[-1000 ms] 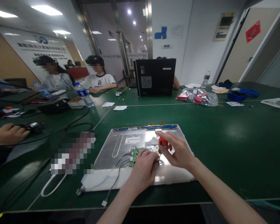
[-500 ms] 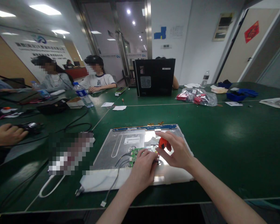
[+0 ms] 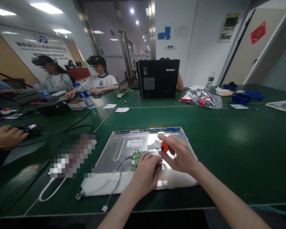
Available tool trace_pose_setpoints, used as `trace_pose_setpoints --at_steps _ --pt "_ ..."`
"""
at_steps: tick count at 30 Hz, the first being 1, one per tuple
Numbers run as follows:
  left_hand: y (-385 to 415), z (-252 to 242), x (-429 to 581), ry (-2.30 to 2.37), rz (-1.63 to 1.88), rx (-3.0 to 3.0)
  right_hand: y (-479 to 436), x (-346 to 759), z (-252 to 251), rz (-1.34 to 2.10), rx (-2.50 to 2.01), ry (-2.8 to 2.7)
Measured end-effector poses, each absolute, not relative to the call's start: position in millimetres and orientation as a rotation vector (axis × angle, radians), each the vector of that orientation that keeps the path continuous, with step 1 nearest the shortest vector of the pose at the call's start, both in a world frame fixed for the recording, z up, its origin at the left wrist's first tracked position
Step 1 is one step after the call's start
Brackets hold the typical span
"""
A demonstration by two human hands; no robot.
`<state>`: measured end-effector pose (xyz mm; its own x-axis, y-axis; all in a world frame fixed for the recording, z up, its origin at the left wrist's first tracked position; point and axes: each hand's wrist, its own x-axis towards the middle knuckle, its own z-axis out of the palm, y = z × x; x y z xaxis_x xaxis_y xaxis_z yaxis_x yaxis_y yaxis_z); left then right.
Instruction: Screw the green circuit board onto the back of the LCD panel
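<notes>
A silver LCD display panel (image 3: 124, 146) lies back side up on the green table, a blue circuit strip (image 3: 138, 130) along its far edge. Near its middle sits a green circuit board (image 3: 137, 156), partly covered by my left hand (image 3: 146, 168). That hand's fingers are curled together at the board's right part; what they pinch is hidden. Between thumb and fingers, my right hand (image 3: 180, 156) grips a screwdriver (image 3: 164, 146) by its orange-and-black handle, shaft pointing down beside my left fingertips. Grey cables (image 3: 120, 181) run from the board to a loose white plug (image 3: 105, 208).
Left of the panel lie a blurred-out object (image 3: 72, 156) with a white cord (image 3: 44, 199) and black cables. Another person's hand (image 3: 8, 136) is at far left. Farther back stand a water bottle (image 3: 84, 95), a black computer case (image 3: 158, 79) and bagged red items (image 3: 201, 99).
The orange screwdriver handle has shifted slightly left in my right hand. My left hand stays put. Across the table, a person's hand has come out beside the water bottle.
</notes>
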<state>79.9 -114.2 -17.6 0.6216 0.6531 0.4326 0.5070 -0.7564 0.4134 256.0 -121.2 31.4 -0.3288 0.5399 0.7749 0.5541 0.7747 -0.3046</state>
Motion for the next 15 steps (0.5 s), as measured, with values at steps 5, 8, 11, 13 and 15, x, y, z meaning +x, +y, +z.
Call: trace_pose_setpoints --at_steps 5,8,11,13,15 --pt "-114.3 -18.3 80.1 0.934 0.871 2.599 -120.8 257.0 31.9 -0.061 -0.845 -2.008" --pt "-114.7 -16.3 80.2 0.949 0.839 2.599 -122.9 258.2 34.3 0.049 -0.8 -2.045" --pt "-115.0 -14.7 80.3 0.948 0.808 2.596 -124.0 257.8 34.9 0.08 -0.812 -2.037" --pt "-115.0 -14.6 80.3 0.943 0.814 2.596 -123.2 256.8 33.8 0.039 -0.835 -2.025" --pt "-115.0 -15.3 80.2 0.94 0.832 2.593 -121.8 256.0 32.1 -0.011 -0.839 -2.014"
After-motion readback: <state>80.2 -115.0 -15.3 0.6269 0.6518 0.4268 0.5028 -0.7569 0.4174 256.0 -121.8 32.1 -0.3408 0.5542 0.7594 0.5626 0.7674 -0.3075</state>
